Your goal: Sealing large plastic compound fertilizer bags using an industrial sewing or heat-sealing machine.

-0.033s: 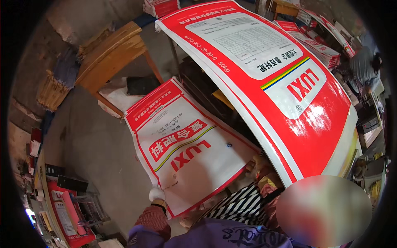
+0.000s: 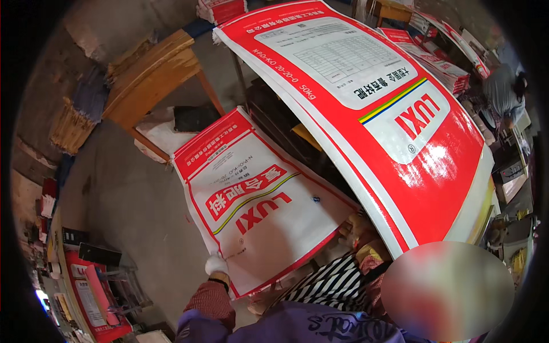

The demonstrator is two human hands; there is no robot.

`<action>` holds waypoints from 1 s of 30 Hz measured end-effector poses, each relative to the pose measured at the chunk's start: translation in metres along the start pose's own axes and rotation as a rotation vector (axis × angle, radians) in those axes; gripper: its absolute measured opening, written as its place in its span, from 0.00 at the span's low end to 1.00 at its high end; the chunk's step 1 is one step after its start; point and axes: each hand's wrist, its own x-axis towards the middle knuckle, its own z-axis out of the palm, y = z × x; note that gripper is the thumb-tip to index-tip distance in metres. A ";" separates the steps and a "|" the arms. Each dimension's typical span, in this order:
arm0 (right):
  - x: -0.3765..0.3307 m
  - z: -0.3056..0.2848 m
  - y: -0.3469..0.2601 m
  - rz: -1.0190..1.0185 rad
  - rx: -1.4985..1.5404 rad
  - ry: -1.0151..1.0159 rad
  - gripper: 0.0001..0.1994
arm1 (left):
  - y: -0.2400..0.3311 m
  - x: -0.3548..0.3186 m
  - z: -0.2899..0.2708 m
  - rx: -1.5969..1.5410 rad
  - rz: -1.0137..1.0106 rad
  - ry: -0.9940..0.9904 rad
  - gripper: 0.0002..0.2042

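Observation:
A white woven sack with red bands and red print (image 2: pixel 263 251) hangs flat and slanting in front of me. My left hand (image 2: pixel 217 265), in a white covering with a dark band at the wrist, is closed on the sack's near left edge. At its near right corner, in shadow, my right hand (image 2: pixel 351 233) is closed on the edge; its fingers are partly hidden. A stack of similar sacks (image 2: pixel 394 188), glossy red on top with a white panel, rises to the right, close beside my right hand.
A wooden table or stool (image 2: pixel 151 80) stands at the far left, near bundled sacks (image 2: pixel 80 123). More stacked sacks (image 2: pixel 432 63) lie at the back right, where another person (image 2: pixel 503 94) is bent over. Cluttered shelving with a red sack (image 2: pixel 94 291) is at lower left.

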 end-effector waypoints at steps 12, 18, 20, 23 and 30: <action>-0.123 -0.020 0.017 -0.220 0.494 -0.325 0.09 | 0.035 0.014 -0.022 0.143 -0.219 -0.095 0.22; -0.224 -0.057 0.033 -0.426 0.062 -0.430 0.14 | 0.164 -0.062 -0.115 -0.358 0.814 0.468 0.21; -0.207 -0.077 0.056 -0.558 0.161 -0.464 0.14 | 0.244 -0.110 -0.159 -0.571 1.225 0.549 0.17; -0.224 -0.092 0.054 -0.618 -0.030 -0.337 0.14 | 0.312 -0.215 -0.223 -0.635 1.751 0.639 0.18; -0.246 -0.125 0.066 -0.843 -0.176 -0.173 0.09 | 0.393 -0.330 -0.213 -0.249 2.046 0.263 0.15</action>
